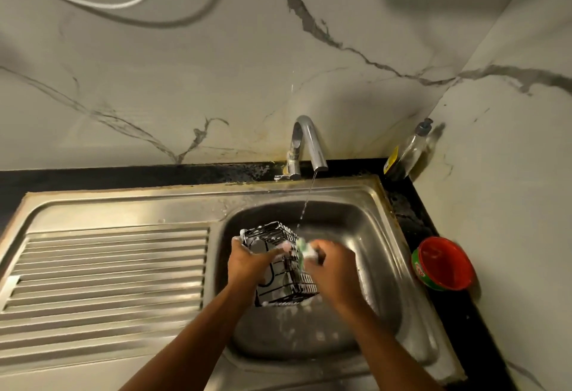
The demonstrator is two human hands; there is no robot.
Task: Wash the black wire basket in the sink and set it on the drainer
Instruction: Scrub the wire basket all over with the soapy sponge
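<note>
- Here, the ribbed drainer (114,270) lay left of the sink (365,236).
- The left hand (247,263) gripped the basket (269,234) by its left side, over the sink.
- The basket hung tilted and soapy inside the sink, off the drainer.
- The tap (305,146) behind the sink ran a thin stream down beside the basket.
- The right hand (334,270) clutched a sponge (305,250) against the basket's right side.
- A bottle (405,152) stood beyond the sink's far right corner, and a red tub (442,263) sat right of the sink.
</note>
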